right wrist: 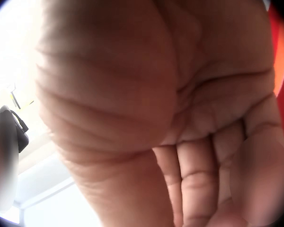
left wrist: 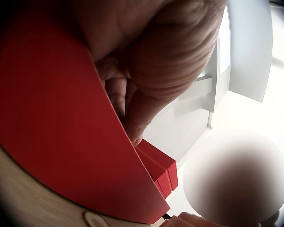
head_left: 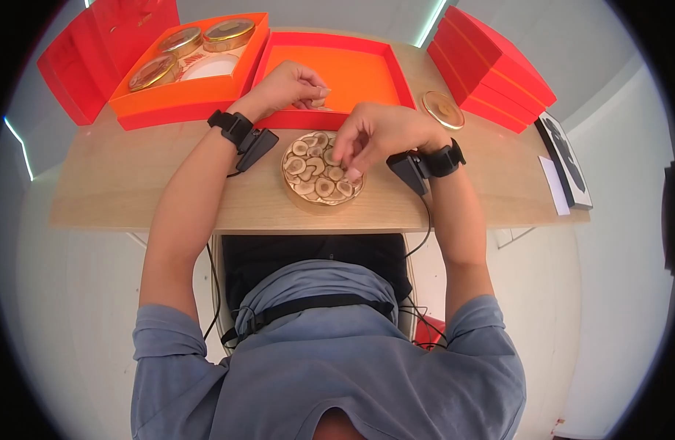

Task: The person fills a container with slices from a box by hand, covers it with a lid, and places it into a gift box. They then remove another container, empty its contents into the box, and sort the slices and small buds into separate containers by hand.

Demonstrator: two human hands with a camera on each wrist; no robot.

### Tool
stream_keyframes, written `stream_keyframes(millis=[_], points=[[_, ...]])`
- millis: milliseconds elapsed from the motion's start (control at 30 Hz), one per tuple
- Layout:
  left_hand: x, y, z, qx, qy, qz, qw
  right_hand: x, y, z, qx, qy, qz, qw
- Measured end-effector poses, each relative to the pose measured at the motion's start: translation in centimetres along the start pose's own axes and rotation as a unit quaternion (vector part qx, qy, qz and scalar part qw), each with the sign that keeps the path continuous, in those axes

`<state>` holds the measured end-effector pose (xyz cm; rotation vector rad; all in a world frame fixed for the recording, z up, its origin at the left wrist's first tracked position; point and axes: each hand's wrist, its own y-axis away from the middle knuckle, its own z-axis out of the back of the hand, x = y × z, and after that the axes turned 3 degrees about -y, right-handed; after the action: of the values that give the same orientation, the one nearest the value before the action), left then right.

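Observation:
A round gold-rimmed tin (head_left: pixel 313 203) full of dried, pale-centred slices (head_left: pixel 317 168) stands near the table's front edge. Above its right side my right hand (head_left: pixel 378 137) reaches down, thumb and forefinger apart, fingertips right at the top slices. Its palm fills the right wrist view, with the fingertips mostly cut off. My left hand (head_left: pixel 290 89) is over the near wall of a shallow red box with an orange inside (head_left: pixel 352 70). Its thumb and forefinger pinch a small tan slice (head_left: pixel 319 103). In the left wrist view the red wall (left wrist: pixel 71 123) hides those fingertips.
An orange box (head_left: pixel 227 88) at the back left holds several gold-lidded tins and a round white recess. A round clear lid with a gold rim (head_left: pixel 443 110) lies right of the shallow box. Red boxes (head_left: pixel 488 66) are stacked at the back right, near a flat black-and-white box (head_left: pixel 565 158).

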<state>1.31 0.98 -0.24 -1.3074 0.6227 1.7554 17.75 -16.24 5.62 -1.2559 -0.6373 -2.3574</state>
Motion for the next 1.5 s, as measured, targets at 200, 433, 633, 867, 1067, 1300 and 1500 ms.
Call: stream_keyframes(millis=[200,433,633,867,1067,1300,1500], points=[[0.0,-0.1,0.0,0.013,-0.013,-0.02,1.0,-1.9,-1.4,1.9,-0.236,0.012,-0.006,0.972],[-0.7,0.1,-0.6,0.041,-0.078,-0.065,0.994,-3.9,-3.6,1.2,-0.366,0.063,0.087,0.924],[-1.0,0.4,-0.6,0.037,-0.088,-0.047,0.994,-3.6,-3.4,1.3,-0.346,0.094,0.05,0.932],[-0.4,0.2,-0.3,0.025,0.012,-0.066,0.997,-5.1,-3.6,2.1,-0.369,0.029,0.052,0.928],[-0.2,0.0,-0.3,0.015,0.011,-0.073,0.997,-4.6,-3.5,2.1,-0.36,-0.067,0.052,0.929],[-0.7,0.2,-0.5,0.013,0.025,-0.095,0.995,-5.4,-3.7,2.4,-0.377,-0.127,0.072,0.915],[-0.6,0.0,-0.6,0.025,0.036,-0.105,0.994,-5.5,-4.0,2.4,-0.388,-0.133,0.095,0.907]])
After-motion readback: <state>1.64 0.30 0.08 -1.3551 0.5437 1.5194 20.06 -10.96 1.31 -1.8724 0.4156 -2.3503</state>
